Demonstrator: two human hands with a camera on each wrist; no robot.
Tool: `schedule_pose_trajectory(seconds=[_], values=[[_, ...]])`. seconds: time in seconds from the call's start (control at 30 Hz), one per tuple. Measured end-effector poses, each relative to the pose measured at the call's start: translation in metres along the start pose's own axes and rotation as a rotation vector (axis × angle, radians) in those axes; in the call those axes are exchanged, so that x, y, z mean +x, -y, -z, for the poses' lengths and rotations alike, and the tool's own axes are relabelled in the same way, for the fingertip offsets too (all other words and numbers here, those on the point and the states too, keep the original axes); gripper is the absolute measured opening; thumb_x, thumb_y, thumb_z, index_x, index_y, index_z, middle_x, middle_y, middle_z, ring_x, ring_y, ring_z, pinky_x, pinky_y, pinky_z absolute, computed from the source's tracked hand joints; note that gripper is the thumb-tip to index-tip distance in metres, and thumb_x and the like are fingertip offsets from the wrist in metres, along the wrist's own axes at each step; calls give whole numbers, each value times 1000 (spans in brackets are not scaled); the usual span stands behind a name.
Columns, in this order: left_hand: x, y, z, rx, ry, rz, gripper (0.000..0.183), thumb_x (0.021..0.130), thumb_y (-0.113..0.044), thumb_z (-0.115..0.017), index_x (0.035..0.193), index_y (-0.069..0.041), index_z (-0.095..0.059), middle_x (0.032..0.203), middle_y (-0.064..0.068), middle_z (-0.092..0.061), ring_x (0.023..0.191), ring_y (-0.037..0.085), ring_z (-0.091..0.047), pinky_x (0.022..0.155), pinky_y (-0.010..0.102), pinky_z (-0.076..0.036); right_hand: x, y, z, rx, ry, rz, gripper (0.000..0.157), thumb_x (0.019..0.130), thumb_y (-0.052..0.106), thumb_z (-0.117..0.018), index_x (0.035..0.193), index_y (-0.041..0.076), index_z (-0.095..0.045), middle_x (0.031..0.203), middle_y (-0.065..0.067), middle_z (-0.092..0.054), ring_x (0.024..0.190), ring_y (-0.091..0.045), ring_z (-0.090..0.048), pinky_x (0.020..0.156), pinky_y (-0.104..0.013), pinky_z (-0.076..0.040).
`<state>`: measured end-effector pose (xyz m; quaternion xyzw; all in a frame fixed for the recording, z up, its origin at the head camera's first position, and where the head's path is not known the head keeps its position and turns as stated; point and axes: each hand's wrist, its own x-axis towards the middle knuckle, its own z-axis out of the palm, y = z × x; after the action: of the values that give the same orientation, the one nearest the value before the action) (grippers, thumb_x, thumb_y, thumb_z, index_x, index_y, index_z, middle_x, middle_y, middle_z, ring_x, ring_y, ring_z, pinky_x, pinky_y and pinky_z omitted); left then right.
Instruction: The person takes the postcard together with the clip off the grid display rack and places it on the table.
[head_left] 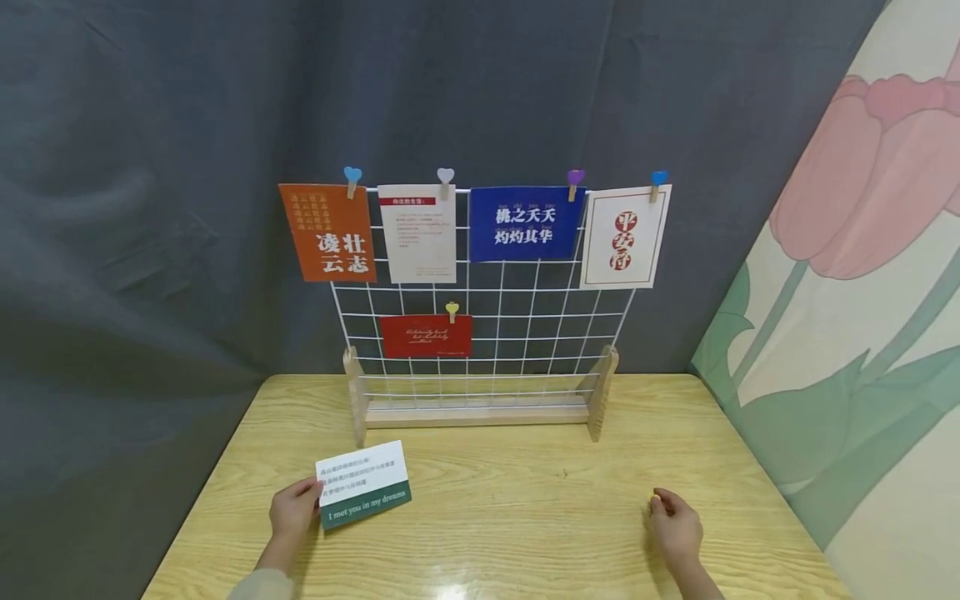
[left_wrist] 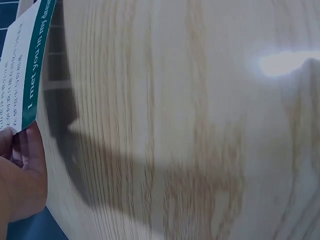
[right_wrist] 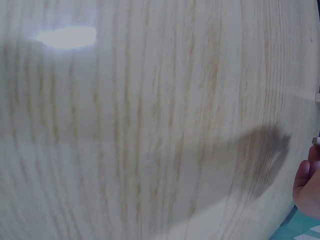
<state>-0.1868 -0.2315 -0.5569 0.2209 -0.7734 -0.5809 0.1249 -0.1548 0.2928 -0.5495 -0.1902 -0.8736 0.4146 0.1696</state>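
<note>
My left hand (head_left: 292,510) pinches a white-and-green postcard (head_left: 365,473) at its left edge, holding it tilted above the table. The green strip reads "I met you in my dreams". In the left wrist view the same postcard (left_wrist: 25,65) rises from between thumb and fingers. On the right side, my right hand (head_left: 677,527) pinches a small clothespin (head_left: 655,498) with a yellow part showing, mostly hidden by the fingers. Only part of that hand (right_wrist: 307,185) shows at the right wrist view's edge, with the clothespin's tip (right_wrist: 315,141) poking out.
A white wire grid rack (head_left: 525,317) on a wooden base (head_left: 480,415) stands at the back of the wooden table (head_left: 510,517). Heart-topped clothespins hold cards along its top, including an orange card (head_left: 330,233) and a blue card (head_left: 525,223). A red card (head_left: 426,337) hangs lower.
</note>
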Motion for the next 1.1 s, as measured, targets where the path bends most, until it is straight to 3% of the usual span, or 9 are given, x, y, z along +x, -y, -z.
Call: schedule_pose_trajectory(seconds=[0.1, 0.2, 0.3, 0.43, 0.63, 1.1], values=[[2, 2, 5, 60, -24, -14, 26, 80, -3, -55, 97, 17, -56, 85, 26, -59, 60, 14, -56, 45, 19, -46, 1, -5, 4, -10, -10, -10, 23, 83, 3, -48, 101, -9, -56, 89, -23, -58, 76, -30, -54, 52, -20, -42], [4, 3, 9, 136, -61, -21, 24, 80, -5, -56, 95, 15, -58, 91, 27, -58, 71, 23, -58, 47, 19, -46, 2, -9, 9, -10, -5, -33, 24, 83, 3, -49, 102, -9, -55, 89, -23, -58, 73, -27, -54, 50, -19, -43], [6, 5, 13, 196, -81, -32, 23, 81, -6, -56, 94, 13, -59, 92, 26, -58, 84, 35, -55, 54, 25, -48, 2, -12, 14, -19, -9, -33, 24, 82, 4, -50, 101, -10, -55, 88, -23, -58, 68, -21, -54, 47, -19, -42], [10, 8, 18, 228, -102, -42, 23, 80, -6, -57, 92, 13, -60, 89, 25, -59, 91, 40, -52, 66, 38, -48, 4, -16, 17, -41, -24, -20, 23, 81, 4, -52, 99, -10, -57, 85, -22, -59, 66, -18, -54, 48, -19, -41], [14, 9, 26, 245, -122, -30, 23, 80, -6, -55, 92, 14, -59, 90, 26, -59, 92, 43, -49, 73, 46, -44, 4, -20, 19, -74, -47, -20, 22, 80, 3, -53, 97, -10, -58, 83, -21, -60, 67, -21, -54, 50, -21, -41], [16, 20, 48, 326, -132, 65, 27, 82, -8, -50, 95, 15, -57, 98, 27, -56, 91, 41, -48, 69, 44, -40, 3, -33, 31, -124, -54, -53, 24, 80, 5, -51, 95, -12, -57, 77, -20, -60, 61, -21, -54, 47, -23, -40]])
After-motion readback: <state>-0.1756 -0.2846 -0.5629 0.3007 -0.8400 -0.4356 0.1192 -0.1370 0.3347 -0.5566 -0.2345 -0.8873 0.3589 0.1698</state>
